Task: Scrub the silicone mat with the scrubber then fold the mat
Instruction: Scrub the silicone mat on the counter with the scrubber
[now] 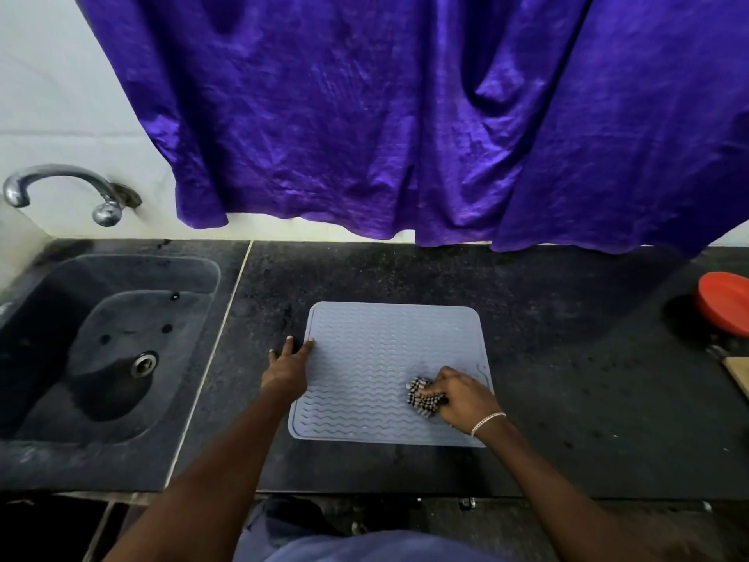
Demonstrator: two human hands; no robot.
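A grey-blue silicone mat [377, 358] with wavy ridges lies flat on the dark countertop [547, 358]. My left hand [288, 369] rests on the mat's left edge, its straight fingers pressing it down. On the mat's right part, my right hand [462, 397] grips a black-and-white checked scrubber [423, 396] and holds it against the ridges. A silver bracelet sits on that wrist.
A dark sink [101, 346] with a metal tap [60, 188] lies to the left. A purple curtain [405, 115] hangs over the back of the counter. A red bowl [725, 302] and a wooden board corner [739, 373] sit at the far right.
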